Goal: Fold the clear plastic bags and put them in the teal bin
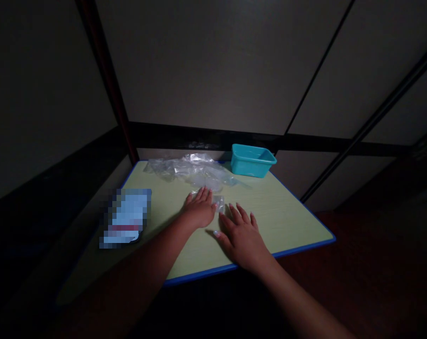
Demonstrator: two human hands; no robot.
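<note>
A small piece of clear plastic [219,203], perhaps a folded bag, lies flat on the table. My left hand [200,210] rests over its left part with the fingers stretched forward, hiding some of it. Just to the right, my right hand [242,235] has its fingers spread above the tabletop and holds nothing; whether it touches the surface I cannot tell. Beyond my left fingertips spreads a loose heap of crumpled clear plastic bags [185,167].
A turquoise plastic basket [252,162] stands at the table's back right. On the left lies a blurred-out flat object [128,216], its kind not visible. The pale yellow table [287,212] has a blue edge; dark panelled walls [206,70] rise behind it.
</note>
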